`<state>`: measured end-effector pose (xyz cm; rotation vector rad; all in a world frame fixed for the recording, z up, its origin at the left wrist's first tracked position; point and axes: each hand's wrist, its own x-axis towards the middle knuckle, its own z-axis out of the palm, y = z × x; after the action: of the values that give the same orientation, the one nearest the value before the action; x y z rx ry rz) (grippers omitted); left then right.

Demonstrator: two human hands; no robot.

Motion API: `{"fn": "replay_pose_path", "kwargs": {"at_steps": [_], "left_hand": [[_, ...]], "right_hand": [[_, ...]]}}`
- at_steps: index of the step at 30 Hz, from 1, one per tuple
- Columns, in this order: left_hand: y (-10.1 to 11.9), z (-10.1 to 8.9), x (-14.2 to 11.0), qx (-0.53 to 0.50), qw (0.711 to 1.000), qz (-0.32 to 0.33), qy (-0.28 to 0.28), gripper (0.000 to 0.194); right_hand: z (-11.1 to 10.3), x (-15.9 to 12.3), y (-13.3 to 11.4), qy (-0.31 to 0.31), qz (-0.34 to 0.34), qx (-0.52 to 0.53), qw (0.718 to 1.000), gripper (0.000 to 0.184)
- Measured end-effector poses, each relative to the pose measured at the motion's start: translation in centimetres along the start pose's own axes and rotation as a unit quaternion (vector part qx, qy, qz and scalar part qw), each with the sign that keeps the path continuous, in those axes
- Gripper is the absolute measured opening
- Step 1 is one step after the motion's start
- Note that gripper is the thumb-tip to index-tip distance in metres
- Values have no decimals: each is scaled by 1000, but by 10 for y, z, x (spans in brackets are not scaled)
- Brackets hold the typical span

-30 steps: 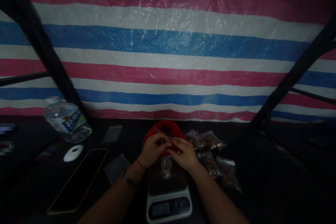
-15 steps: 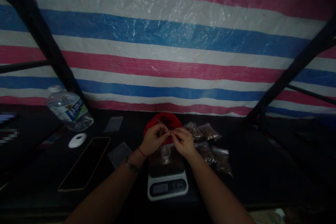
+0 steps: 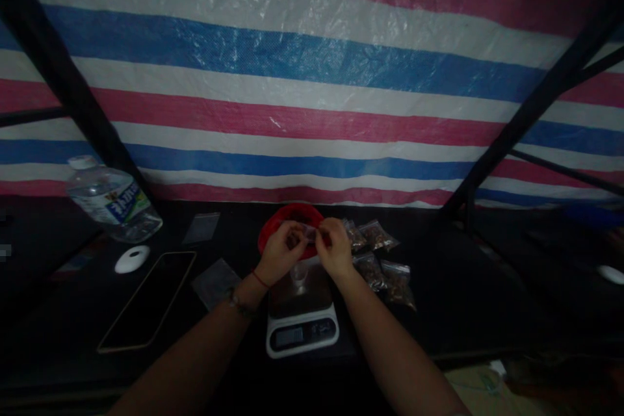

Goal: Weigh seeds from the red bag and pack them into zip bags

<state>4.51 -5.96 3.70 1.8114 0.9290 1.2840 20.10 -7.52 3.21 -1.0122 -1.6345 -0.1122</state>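
My left hand point(image 3: 279, 255) pinches one side of a small clear plastic bag point(image 3: 309, 233), and my right hand point(image 3: 336, 250) grips its other side. Both hands are raised over the near rim of a red bowl point(image 3: 292, 209), whose contents are mostly hidden. Just below them stands a white kitchen scale point(image 3: 302, 337) with a small clear cup point(image 3: 298, 275) on its plate. Beside my right wrist lie several filled zip bags point(image 3: 400, 285) of brownish bits. A flat clear bag point(image 3: 216, 281) rests near my left forearm.
On the left are a phone point(image 3: 147, 302), a white oval object like a mouse point(image 3: 132, 259) and a large clear bottle point(image 3: 114, 201). Another flat bag point(image 3: 201, 228) lies farther back. Black frame bars slant up on both sides before a striped sheet point(image 3: 292, 97).
My fingers have moved slightly apart, and the small bag now shows spread between them. The whole view has shifted, so the table things appear farther left.
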Motion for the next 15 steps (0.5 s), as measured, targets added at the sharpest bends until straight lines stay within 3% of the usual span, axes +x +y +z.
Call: {"fn": "replay_pose_path", "kwargs": {"at_steps": [4, 7, 12, 15], "left_hand": [[0, 0, -2, 23, 1000, 3, 7, 24], [1, -1, -4, 47, 998, 30, -14, 23], [8, -12, -4, 162, 967, 192, -44, 14], [10, -22, 0, 236, 929, 281, -43, 32]], "right_hand": [[1, -3, 2, -74, -48, 7, 996, 27], [1, -4, 4, -127, -48, 0, 991, 31], [-1, -1, 5, -137, 33, 3, 990, 26], [-3, 2, 3, -113, 64, 19, 991, 33]]}}
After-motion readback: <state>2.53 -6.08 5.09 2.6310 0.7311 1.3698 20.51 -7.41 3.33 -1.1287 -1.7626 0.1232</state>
